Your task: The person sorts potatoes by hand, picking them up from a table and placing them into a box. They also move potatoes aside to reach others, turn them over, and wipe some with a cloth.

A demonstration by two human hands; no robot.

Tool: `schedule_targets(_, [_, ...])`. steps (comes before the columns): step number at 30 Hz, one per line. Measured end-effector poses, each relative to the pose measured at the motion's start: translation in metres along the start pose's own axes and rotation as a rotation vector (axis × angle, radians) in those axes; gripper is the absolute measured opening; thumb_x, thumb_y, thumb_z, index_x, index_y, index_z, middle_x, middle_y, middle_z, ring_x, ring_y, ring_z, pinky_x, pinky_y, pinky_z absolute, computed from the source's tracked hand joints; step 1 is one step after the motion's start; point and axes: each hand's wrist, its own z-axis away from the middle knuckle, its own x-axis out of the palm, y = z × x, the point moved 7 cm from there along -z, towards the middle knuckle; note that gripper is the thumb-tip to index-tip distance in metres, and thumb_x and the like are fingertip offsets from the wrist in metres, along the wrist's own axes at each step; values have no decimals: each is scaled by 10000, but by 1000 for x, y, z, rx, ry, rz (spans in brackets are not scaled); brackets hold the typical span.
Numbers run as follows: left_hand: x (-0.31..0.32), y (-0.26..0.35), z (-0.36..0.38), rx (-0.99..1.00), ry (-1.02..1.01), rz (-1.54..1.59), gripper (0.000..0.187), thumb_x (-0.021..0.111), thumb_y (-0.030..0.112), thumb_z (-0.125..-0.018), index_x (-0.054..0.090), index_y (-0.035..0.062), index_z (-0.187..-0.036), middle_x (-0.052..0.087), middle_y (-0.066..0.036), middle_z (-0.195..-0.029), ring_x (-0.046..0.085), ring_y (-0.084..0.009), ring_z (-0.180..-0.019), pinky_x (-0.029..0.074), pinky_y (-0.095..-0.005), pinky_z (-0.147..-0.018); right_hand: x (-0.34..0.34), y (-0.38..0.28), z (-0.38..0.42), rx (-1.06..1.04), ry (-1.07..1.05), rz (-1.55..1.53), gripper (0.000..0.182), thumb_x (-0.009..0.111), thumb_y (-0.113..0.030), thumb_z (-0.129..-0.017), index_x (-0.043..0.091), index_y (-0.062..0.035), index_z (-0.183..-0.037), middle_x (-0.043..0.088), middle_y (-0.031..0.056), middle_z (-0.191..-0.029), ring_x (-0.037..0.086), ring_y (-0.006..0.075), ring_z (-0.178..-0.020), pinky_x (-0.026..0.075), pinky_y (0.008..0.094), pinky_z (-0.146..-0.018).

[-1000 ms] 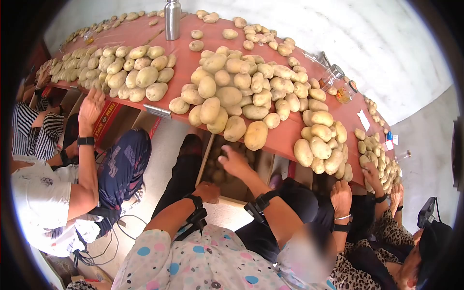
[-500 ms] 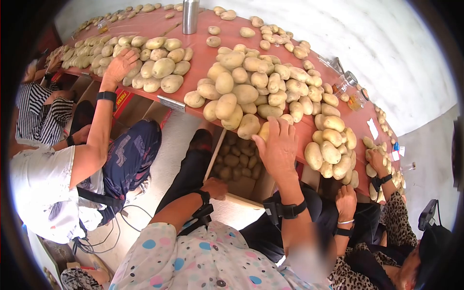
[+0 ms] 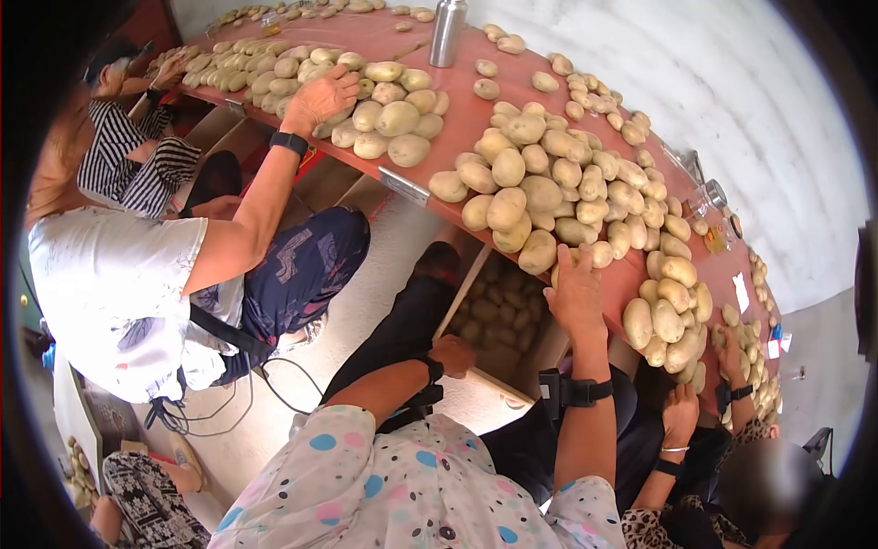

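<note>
My right hand [image 3: 579,291] is at the table's near edge, its fingers curled over a potato [image 3: 554,274] that shows only in part beside the thumb. More potatoes [image 3: 540,194] are heaped just beyond it on the red table [image 3: 439,87]. Below the tabletop, an open box [image 3: 501,389] holds several potatoes [image 3: 498,306]. My left hand [image 3: 453,355] is closed by the box's left front corner; whatever its fingers hold, if anything, is hidden.
At left, a person's hand [image 3: 322,96] touches another potato heap [image 3: 398,119]. To the right, a co-worker's hand [image 3: 729,357] is among potatoes, another hand [image 3: 679,416] below the edge. A metal bottle [image 3: 447,35] and glass jar [image 3: 706,199] stand on the table.
The view has swung left, so the scene sits farther right. My right hand stays at the same part of the heap, and my left hand stays beside the box.
</note>
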Motion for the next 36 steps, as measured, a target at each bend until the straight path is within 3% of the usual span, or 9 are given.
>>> schedule_targets(9, [-4,-1,1,22,27,1,132,669,97,-687,725,56,-798,703,-146,-808,696,-326,-834,550,-430,-688,-6,1,-9,-30,-1,-5,560,750,-145,-734,451,-118,-1207,406,210,-1293,594,457,-995,535,464,-822])
schedule_targets(15, [9,-9,-6,-102,-106,-23,172,689,115,-725,727,16,-861,705,-162,-836,697,-362,-863,550,-482,-661,-2,-1,-14,-14,-39,3,582,752,-131,-720,452,-117,-1219,411,222,-1275,590,457,-991,533,467,-818])
schedule_targets(18, [1,-8,-3,-111,-95,15,198,698,176,-709,721,11,-814,704,-181,-832,701,-351,-806,551,-446,-684,-1,0,-9,-54,57,27,605,755,-129,-718,448,-119,-1239,403,226,-1292,586,464,-995,529,473,-830])
schedule_targets(22, [-2,-3,1,-68,-50,-6,208,706,183,-711,730,23,-842,705,-184,-846,699,-355,-815,549,-455,-685,2,2,-7,-62,82,15,644,757,-135,-721,428,-132,-1274,390,224,-1316,575,470,-1023,526,474,-849])
schedule_targets(24, [-11,0,4,-82,-71,50,179,646,125,-790,734,26,-910,715,-169,-947,699,-339,-889,553,-441,-704,3,1,-4,-23,67,27,650,757,-130,-721,424,-141,-1278,382,225,-1325,571,474,-1032,526,475,-857])
schedule_targets(27, [-1,-2,-3,-2,-101,24,167,642,121,-795,734,33,-902,714,-167,-943,697,-339,-893,554,-435,-730,2,5,-6,23,46,32,664,757,-117,-718,415,-163,-1285,359,223,-1355,554,479,-1067,526,478,-873])
schedule_targets(31, [13,-5,-11,-37,-123,51,164,677,134,-774,735,39,-895,712,-171,-938,691,-351,-908,551,-442,-749,2,3,-7,7,65,-17,648,759,-119,-718,428,-163,-1273,360,204,-1364,533,472,-1097,532,477,-856])
schedule_targets(33, [15,-5,-17,-57,-147,48,207,733,162,-738,731,34,-900,707,-180,-946,684,-350,-927,547,-445,-772,3,6,-7,47,17,-56,726,743,-93,-711,419,-173,-1355,334,211,-1397,518,498,-1101,503,500,-920])
schedule_targets(36, [8,3,-14,56,-172,4,260,774,188,-705,729,27,-904,704,-188,-936,682,-349,-926,547,-442,-774,5,7,-8,57,50,-50,718,733,-87,-715,418,-166,-1356,342,216,-1391,517,501,-1102,497,502,-926])
